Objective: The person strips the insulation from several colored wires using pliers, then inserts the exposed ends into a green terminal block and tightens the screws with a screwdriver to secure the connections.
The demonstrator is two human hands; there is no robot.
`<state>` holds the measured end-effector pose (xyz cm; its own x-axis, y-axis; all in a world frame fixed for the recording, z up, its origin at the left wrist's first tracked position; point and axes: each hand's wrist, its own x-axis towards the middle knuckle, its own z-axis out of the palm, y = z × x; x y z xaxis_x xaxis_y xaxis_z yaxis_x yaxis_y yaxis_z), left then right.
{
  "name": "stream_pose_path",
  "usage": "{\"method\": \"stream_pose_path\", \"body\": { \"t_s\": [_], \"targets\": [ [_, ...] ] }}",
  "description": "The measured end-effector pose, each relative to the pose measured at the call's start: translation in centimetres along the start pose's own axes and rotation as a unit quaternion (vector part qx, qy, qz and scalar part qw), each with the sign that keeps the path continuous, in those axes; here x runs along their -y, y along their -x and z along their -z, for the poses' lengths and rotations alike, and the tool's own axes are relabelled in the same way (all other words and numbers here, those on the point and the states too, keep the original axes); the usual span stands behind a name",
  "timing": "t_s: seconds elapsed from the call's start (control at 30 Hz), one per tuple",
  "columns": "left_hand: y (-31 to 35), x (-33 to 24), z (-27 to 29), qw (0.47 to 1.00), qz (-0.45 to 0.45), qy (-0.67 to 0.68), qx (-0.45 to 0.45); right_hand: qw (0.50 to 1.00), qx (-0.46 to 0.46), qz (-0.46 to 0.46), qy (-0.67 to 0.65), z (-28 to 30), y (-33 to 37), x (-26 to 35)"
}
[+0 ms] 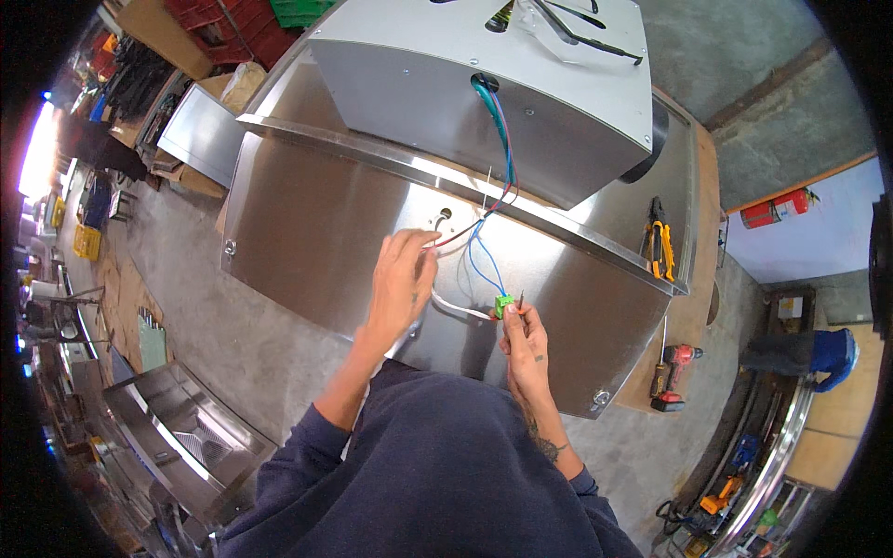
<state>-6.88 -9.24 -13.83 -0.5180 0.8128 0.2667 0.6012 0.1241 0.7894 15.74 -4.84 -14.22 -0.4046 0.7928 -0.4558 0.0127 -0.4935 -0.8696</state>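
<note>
top-down view of a person in a dark top working w/ both bare hands over a shiny steel panel (pixel 302 223), a grey metal box (pixel 465 126) standing beyond it. the green connector (pixel 503 304) is right of centre, above the panel, pinched btwn thumb & fingers of the right hand (pixel 526 352). a thin dark sliver (pixel 521 299) sticks up by those fingertips; can't tell if it's a tool tip or a wire. the left hand (pixel 402 279) is up & to the left, fingers bent together next to the red wire (pixel 446 244); can't tell if they grip it. blue wires (pixel 486 262) loop down from the bundle at the box to the connector's top, & a white cable (pixel 454 305) curves in from the left, its end at the connector's lower side; too small to see if it's seated. to do this well, prob. best to grip the connector square by its body, w/ fingertips clear of the wire entries, & leave slack in the blue wires so nothing tugs. each bare end should go fully in, no stray strands, then get a light pull test b/c a loose one may slip out. worth matching colours b4 tightening, & minding the panel's edges re: nicked insulation. pliers (pixel 661 244) w/ yellow-and-black handles lie within view at the panel's far right, handy for trimming.
</note>
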Motion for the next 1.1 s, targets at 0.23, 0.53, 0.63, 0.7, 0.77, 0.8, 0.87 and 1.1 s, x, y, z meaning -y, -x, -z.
{"method": "stream_pose_path", "body": {
  "t_s": [0.23,0.53,0.63,0.7,0.77,0.8,0.87,1.1],
  "targets": [
    [-2.8,1.3,0.1,0.982,-0.043,-0.112,0.145,1.0,0.005,-0.001,-0.008,0.3,-0.2,0.5],
    [-2.5,-0.6,6.1,0.842,0.259,0.326,0.344,1.0,0.029,-0.006,0.003,0.8,-0.4,-0.2],
    [-1.8,-0.2,6.3,0.812,0.276,0.388,0.337,0.999,0.036,-0.004,0.009,0.7,-0.4,-0.2],
    [-1.6,-0.3,6.4,0.787,0.288,0.431,0.334,0.999,0.034,-0.004,0.007,0.5,-0.3,0.0],
    [-1.5,-0.3,6.3,0.775,0.292,0.455,0.325,1.0,0.025,-0.005,0.001,0.3,-0.3,0.4],
    [-1.4,-0.2,6.1,0.776,0.293,0.457,0.32,1.0,0.027,-0.003,0.002,0.2,-0.2,0.4],
    [-1.4,0.0,5.8,0.778,0.294,0.461,0.311,1.0,0.027,0.001,0.005,0.1,-0.2,0.3],
    [-1.2,0.9,5.2,0.818,0.297,0.41,0.273,0.998,0.039,0.038,0.041,-0.2,-0.1,0.6]
  ]
}}
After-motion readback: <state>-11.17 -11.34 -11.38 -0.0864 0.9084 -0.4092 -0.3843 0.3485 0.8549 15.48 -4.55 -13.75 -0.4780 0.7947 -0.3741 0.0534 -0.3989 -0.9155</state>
